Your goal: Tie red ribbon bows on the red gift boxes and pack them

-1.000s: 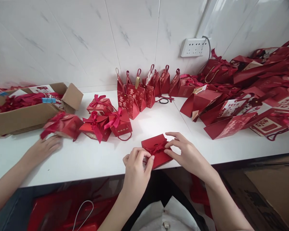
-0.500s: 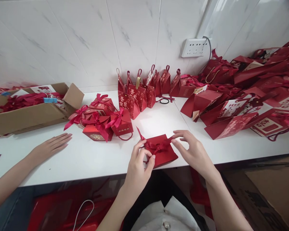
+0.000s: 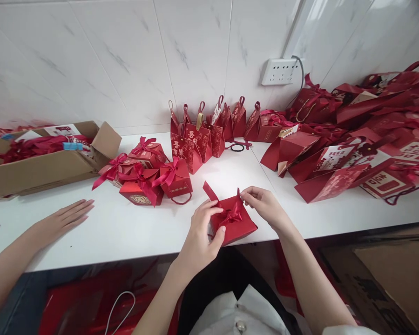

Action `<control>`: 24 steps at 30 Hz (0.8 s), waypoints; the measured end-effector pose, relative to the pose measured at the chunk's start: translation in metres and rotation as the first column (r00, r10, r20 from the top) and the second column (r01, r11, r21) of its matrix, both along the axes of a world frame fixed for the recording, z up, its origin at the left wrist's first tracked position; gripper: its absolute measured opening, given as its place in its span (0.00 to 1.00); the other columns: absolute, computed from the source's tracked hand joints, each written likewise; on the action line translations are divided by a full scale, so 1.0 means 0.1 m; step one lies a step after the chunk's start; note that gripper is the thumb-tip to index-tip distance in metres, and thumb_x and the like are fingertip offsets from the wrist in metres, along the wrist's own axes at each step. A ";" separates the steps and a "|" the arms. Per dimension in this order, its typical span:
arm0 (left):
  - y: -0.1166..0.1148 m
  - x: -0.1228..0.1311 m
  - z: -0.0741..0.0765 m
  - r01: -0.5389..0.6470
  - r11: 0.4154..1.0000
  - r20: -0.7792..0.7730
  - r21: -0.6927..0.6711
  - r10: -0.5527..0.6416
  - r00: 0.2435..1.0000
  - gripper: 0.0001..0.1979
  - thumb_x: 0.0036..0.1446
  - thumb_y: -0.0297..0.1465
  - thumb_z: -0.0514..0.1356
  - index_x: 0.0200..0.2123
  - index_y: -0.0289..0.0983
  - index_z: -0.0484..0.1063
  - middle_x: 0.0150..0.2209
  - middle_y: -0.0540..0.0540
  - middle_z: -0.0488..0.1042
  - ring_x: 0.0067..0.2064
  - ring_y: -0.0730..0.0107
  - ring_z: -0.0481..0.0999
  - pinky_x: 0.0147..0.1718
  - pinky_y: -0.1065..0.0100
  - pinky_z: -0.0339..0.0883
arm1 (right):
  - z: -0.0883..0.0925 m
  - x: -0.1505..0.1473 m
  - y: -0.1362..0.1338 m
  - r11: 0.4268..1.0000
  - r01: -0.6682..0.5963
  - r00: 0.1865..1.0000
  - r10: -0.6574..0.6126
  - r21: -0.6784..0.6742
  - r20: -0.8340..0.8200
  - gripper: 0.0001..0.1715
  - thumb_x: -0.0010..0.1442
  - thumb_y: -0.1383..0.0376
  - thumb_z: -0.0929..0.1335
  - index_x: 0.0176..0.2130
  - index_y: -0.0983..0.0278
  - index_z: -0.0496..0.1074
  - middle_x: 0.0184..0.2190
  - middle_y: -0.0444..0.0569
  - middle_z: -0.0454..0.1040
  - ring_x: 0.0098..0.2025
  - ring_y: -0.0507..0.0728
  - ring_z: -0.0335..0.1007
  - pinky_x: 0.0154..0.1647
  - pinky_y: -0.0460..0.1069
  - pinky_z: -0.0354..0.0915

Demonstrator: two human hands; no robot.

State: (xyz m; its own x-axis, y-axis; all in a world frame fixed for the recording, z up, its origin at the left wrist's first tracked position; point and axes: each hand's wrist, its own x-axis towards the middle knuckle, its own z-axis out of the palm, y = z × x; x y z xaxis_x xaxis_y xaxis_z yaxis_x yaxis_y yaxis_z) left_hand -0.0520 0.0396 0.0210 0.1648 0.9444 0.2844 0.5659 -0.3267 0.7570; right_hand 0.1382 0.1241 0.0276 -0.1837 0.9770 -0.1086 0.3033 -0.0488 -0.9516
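A red gift box sits near the table's front edge with a shiny red ribbon bow on its top. My left hand holds the left side of the box, its thumb at the front and its fingertips beside the bow. One ribbon tail sticks up behind those fingers. With thumb and forefinger pressed together, my right hand pinches the other ribbon tail above the box's back right side.
Several bowed red boxes stand to the left, with red looped-handle bags behind. A cardboard carton of ribbons is at far left, near another person's hand. Red packages pile up at right, below a wall socket.
My right hand has moved left and closed on the ribbon tail, which now stands upright. My left fingers have shifted over the box's left side. The other person's hand has slid left.
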 end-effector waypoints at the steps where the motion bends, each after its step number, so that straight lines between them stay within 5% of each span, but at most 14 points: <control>1: 0.01 -0.01 0.01 0.013 1.000 -0.005 -0.011 -0.013 1.000 0.15 0.60 0.28 0.53 0.50 0.41 0.61 0.57 0.41 0.61 0.61 0.59 0.60 0.58 0.53 0.58 | 0.01 -0.03 0.02 1.000 0.007 1.000 -0.007 0.006 0.002 0.20 0.55 0.50 0.65 0.29 0.65 0.71 0.27 0.46 0.73 0.29 0.52 0.67 0.32 0.47 0.62; 7: 0.03 -0.03 0.02 0.054 0.996 -0.018 -0.068 -0.056 0.998 0.18 0.60 0.29 0.52 0.54 0.43 0.60 0.59 0.42 0.59 0.61 0.59 0.58 0.59 0.53 0.56 | -0.05 -0.12 0.10 1.000 -0.030 1.000 0.030 0.006 -0.009 0.17 0.51 0.56 0.69 0.39 0.65 0.70 0.36 0.51 0.75 0.36 0.54 0.71 0.38 0.50 0.66; 15: 0.06 -0.02 -0.01 0.104 0.992 -0.042 -0.073 -0.107 0.993 0.22 0.61 0.28 0.50 0.58 0.47 0.57 0.59 0.44 0.55 0.62 0.59 0.55 0.60 0.52 0.55 | 0.04 -0.23 0.12 0.980 0.019 0.999 -0.025 0.198 0.032 0.07 0.51 0.62 0.70 0.32 0.63 0.71 0.30 0.46 0.75 0.33 0.54 0.70 0.38 0.50 0.65; 24: 0.11 -0.02 0.01 0.150 0.988 -0.168 -0.034 -0.153 0.974 0.26 0.59 0.25 0.50 0.60 0.47 0.59 0.56 0.43 0.54 0.60 0.59 0.56 0.60 0.53 0.56 | 0.12 -0.50 0.24 0.960 -0.202 0.977 0.183 0.192 0.112 0.01 0.51 0.67 0.69 0.29 0.63 0.73 0.29 0.44 0.77 0.33 0.52 0.71 0.38 0.48 0.65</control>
